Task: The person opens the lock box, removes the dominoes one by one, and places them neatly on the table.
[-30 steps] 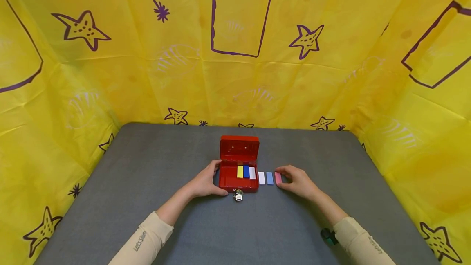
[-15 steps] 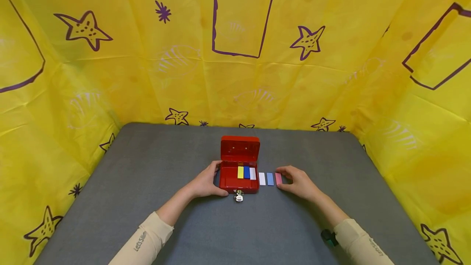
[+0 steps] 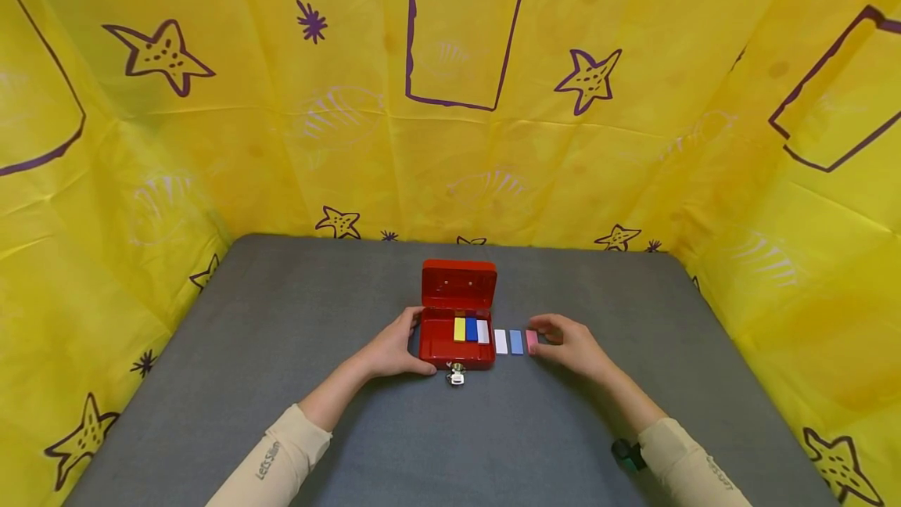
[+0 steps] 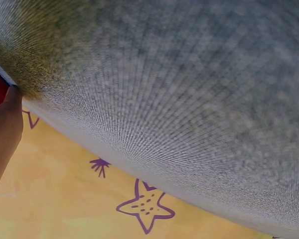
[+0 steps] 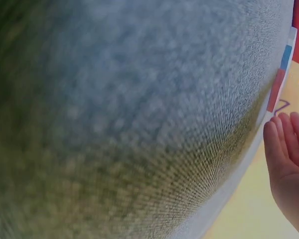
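A red metal cash box (image 3: pixel 436 346) stands with its lid (image 3: pixel 457 284) raised. My left hand (image 3: pixel 390 346) holds its left side, thumb at the front corner and fingers at the back. Inside, toward the right, lie a yellow block (image 3: pixel 460 329), a blue block (image 3: pixel 472 329) and a white block (image 3: pixel 482 332). On the table beside the box, a white block (image 3: pixel 500 342), a light blue block (image 3: pixel 516 342) and a pink block (image 3: pixel 531 341) form a row. My right hand (image 3: pixel 573 346) is by the pink block, fingers relaxed and gripping nothing; the right wrist view shows its fingers (image 5: pixel 289 134) fairly straight.
A small silvery piece (image 3: pixel 456 375) sits at the front of the box, below its rim. Grey cloth covers the table (image 3: pixel 317 288). Yellow fabric (image 3: pixel 281 163) with purple drawings walls off the back and sides. A dark device (image 3: pixel 626 454) is at the right wrist.
My right hand has let go of the pink block, its fingers and thumb drawing slightly to the right. The left hand, box and blocks have stayed in place.
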A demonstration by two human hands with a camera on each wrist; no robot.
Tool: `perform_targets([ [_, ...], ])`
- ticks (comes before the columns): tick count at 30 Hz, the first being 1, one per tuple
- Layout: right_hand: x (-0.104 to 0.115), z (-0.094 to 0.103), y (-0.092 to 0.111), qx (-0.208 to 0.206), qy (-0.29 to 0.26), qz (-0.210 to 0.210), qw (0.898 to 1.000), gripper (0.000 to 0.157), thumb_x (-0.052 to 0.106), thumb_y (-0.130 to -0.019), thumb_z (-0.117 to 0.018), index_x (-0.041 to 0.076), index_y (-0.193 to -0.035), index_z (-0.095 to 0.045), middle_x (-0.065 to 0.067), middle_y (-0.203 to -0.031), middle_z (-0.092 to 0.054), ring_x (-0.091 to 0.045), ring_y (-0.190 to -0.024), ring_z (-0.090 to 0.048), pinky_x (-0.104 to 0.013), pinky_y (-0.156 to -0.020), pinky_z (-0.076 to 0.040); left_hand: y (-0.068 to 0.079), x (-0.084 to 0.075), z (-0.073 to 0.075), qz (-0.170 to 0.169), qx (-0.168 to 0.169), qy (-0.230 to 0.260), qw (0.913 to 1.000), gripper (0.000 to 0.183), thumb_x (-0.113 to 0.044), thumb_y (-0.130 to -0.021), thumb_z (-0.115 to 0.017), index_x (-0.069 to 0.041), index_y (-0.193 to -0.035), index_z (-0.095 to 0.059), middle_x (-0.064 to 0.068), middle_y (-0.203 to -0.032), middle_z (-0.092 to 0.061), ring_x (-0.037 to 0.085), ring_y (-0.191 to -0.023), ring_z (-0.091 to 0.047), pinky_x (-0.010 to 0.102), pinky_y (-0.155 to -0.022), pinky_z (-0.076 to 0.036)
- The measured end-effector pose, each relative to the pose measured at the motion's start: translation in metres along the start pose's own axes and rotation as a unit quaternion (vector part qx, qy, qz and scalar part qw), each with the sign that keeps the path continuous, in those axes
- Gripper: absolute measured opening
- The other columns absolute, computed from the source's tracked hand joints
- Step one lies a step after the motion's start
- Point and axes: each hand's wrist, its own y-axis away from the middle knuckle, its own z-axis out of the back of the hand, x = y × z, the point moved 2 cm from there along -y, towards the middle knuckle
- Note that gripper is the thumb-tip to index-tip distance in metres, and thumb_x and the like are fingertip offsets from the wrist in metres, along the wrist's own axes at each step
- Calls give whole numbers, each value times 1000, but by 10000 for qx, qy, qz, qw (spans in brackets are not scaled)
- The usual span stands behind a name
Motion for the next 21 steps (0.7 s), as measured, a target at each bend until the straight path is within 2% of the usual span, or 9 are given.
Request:
perform_targets([
  [4, -1, 0, -1, -8, -242, -112, 9996, 42, 16, -84, -78, 3, -122, -63, -12, -118, -66, -29, -106, -63, -45, -93, -50, 0, 0, 0, 2, -6, -9, 10000, 102, -26, -66, -91, -4, -145, -30, 17, -143, -42, 36, -130, -44, 49, -106, -38],
  [11, -1, 0, -1, 9, -541, -590, 9968, 40, 19, -87, -74, 7, -124, -63, -10, -119, -66, -28, -107, -61, -43, -91, -52, 0, 0, 0, 73, -7, -28, 10000, 103, -28, -66, -91, -5, -145, -29, 17, -144, -42, 37, -130, -44, 51, -105, -39],
  [21, 0, -1, -5, -98, -1139, -557, 9919, 42, 15, -88, -73, -2, -124, -61, -17, -118, -65, -26, -103, -62, -23, -82, -50, 0, 1, 0, 33, 5, -21, 10000, 102, -27, -66, -90, -5, -145, -30, 17, -144, -42, 37, -130, -44, 50, -105, -39],
])
